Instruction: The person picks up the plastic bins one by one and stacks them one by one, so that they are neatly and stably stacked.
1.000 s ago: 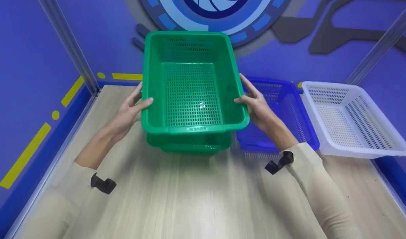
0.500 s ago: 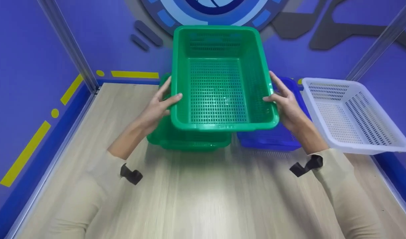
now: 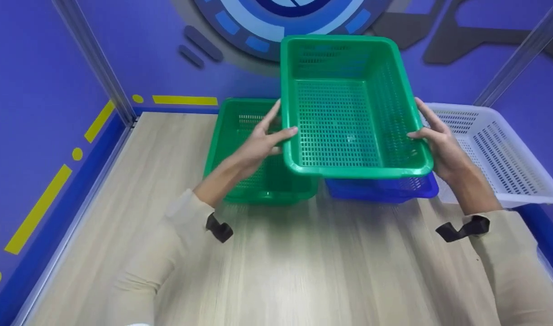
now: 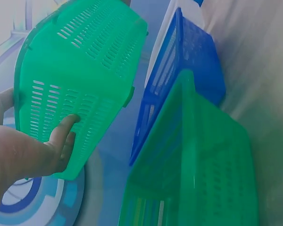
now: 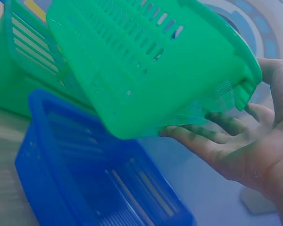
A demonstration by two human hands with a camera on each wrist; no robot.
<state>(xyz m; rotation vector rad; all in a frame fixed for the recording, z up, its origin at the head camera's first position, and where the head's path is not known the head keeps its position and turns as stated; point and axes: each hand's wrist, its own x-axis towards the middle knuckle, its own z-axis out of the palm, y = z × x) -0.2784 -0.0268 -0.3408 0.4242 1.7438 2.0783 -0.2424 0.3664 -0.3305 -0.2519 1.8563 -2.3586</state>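
A green plastic basket (image 3: 335,122) with a slotted floor is held up in the air, tilted so that its inside faces me. My left hand (image 3: 263,142) grips its left rim, thumb over the edge and fingers along the outer wall, as the left wrist view shows. On the opposite side my right hand (image 3: 444,145) holds the right rim the same way; in the right wrist view its fingers (image 5: 193,141) lie against the outer wall. Below the raised basket stands a blue basket (image 3: 380,190), mostly hidden in the head view. No contact shows between these two.
Another green basket (image 3: 245,181) stands on the wooden table (image 3: 285,262) at the left, partly behind my left arm. A white basket (image 3: 507,154) is at the right, beside the blue one. A blue printed wall (image 3: 254,81) rises behind them, and side walls flank the table.
Both hands have carried the raised green basket to the right, from above the other green basket to above the blue one. The standing baskets have stayed in place.
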